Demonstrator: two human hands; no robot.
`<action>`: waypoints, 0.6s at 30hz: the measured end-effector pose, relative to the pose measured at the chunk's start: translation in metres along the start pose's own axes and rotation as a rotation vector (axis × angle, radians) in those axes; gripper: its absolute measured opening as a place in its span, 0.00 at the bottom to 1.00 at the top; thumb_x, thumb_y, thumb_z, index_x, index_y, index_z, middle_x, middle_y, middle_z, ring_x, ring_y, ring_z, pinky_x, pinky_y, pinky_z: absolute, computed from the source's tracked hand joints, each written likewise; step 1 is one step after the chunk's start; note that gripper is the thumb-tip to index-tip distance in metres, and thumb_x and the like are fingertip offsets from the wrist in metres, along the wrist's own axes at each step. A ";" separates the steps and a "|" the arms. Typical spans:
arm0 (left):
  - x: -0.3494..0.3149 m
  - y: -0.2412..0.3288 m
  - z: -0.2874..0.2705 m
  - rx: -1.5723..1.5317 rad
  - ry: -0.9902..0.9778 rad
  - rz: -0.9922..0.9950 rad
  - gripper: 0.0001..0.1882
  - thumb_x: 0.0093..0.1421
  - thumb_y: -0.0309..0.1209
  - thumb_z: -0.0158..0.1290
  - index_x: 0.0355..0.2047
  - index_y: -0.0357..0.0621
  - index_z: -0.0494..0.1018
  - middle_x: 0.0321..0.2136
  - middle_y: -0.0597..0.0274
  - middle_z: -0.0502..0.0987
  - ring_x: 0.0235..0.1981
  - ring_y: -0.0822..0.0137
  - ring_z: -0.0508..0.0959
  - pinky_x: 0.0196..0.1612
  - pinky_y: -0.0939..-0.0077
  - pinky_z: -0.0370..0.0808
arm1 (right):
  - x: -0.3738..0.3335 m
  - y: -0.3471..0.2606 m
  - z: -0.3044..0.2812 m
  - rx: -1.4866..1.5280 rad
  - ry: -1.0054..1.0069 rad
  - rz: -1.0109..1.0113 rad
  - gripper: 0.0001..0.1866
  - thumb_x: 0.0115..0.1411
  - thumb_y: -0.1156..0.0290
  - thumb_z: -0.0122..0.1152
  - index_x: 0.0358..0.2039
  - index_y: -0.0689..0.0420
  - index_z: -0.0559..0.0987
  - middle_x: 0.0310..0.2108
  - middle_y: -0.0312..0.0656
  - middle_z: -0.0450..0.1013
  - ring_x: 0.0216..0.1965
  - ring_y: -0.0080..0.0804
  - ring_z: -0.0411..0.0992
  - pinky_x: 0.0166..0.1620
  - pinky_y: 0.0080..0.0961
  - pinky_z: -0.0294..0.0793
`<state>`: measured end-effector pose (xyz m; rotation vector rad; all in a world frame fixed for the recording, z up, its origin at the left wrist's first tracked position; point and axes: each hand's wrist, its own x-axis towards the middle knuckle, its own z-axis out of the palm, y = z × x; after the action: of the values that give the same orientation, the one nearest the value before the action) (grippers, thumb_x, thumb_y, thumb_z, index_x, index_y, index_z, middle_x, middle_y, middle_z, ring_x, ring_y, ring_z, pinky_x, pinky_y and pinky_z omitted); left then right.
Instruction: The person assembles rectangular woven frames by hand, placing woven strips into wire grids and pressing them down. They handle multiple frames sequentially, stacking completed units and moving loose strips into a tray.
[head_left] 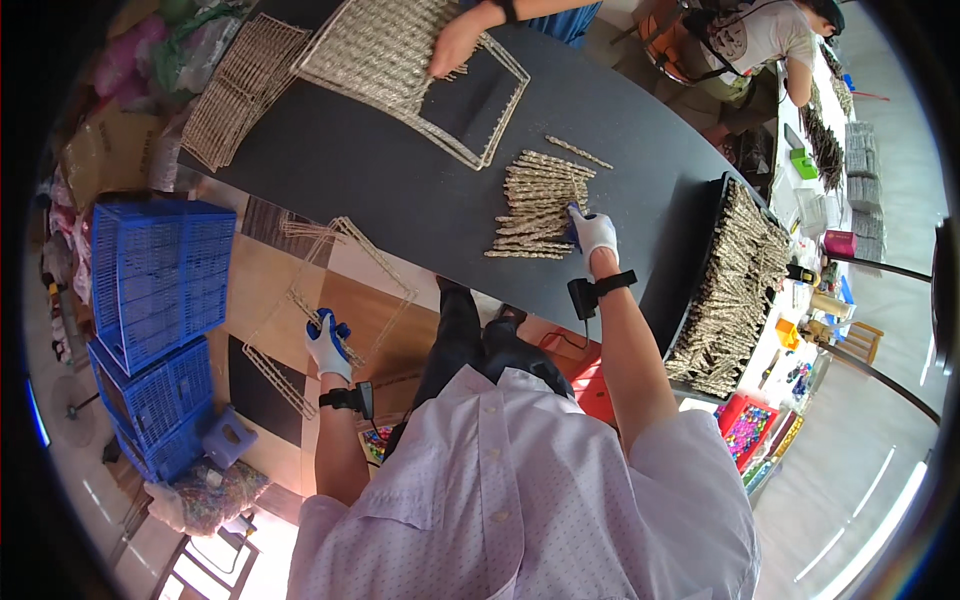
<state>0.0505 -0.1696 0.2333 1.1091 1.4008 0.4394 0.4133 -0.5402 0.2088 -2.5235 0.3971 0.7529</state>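
Note:
My left hand (328, 345), in a white glove with blue fingertips, is closed around the side of a thin beige open frame (378, 262). That frame hangs beside the table's near edge, and a short beaded-looking stick shows by the fingers. On the dark table, my right hand (597, 232), gloved alike, has its fingers bent at the right ends of a row of twisted beige-silver sticks (535, 205). The fingertips look pinched on a stick there, partly hidden by the glove. One loose twisted stick (580, 152) lies just beyond the row.
Across the table (420, 225), another person's hand (458, 45) rests on a woven panel (375, 50). A black tray (725, 190) heaped with twisted sticks stands at right. Stacked woven frames (245, 85) are at far left, blue crates (160, 275) below. Another person sits at upper right.

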 end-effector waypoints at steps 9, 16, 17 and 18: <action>0.043 0.003 -0.002 -0.019 -0.011 -0.061 0.12 0.61 0.30 0.54 0.45 0.43 0.71 0.31 0.65 0.74 0.23 0.68 0.76 0.27 0.75 0.75 | -0.035 -0.005 -0.019 -0.066 0.202 -0.040 0.23 0.51 0.47 0.62 0.32 0.57 0.82 0.29 0.49 0.78 0.35 0.49 0.76 0.40 0.39 0.73; 0.059 0.009 -0.018 -0.081 0.048 -0.128 0.14 0.60 0.32 0.56 0.45 0.43 0.71 0.31 0.64 0.71 0.25 0.67 0.75 0.28 0.73 0.75 | -0.032 -0.013 -0.029 -0.396 0.045 -0.174 0.23 0.54 0.46 0.58 0.32 0.55 0.82 0.33 0.49 0.78 0.36 0.50 0.76 0.41 0.42 0.73; 0.058 0.011 -0.020 -0.086 0.056 -0.126 0.14 0.60 0.32 0.56 0.45 0.43 0.71 0.31 0.64 0.71 0.25 0.67 0.75 0.29 0.73 0.74 | -0.022 -0.007 -0.024 -0.446 0.061 -0.172 0.22 0.55 0.47 0.56 0.32 0.54 0.82 0.32 0.48 0.78 0.36 0.50 0.76 0.40 0.42 0.73; 0.059 0.013 -0.022 -0.102 0.072 -0.118 0.14 0.60 0.32 0.56 0.44 0.43 0.71 0.31 0.64 0.71 0.25 0.67 0.75 0.29 0.72 0.74 | -0.022 -0.009 -0.026 -0.379 0.064 -0.166 0.22 0.55 0.47 0.56 0.32 0.54 0.82 0.32 0.48 0.78 0.36 0.50 0.76 0.40 0.42 0.73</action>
<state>0.0462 -0.1082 0.2158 0.9302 1.4817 0.4640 0.4107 -0.5426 0.2438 -2.8943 0.0658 0.7402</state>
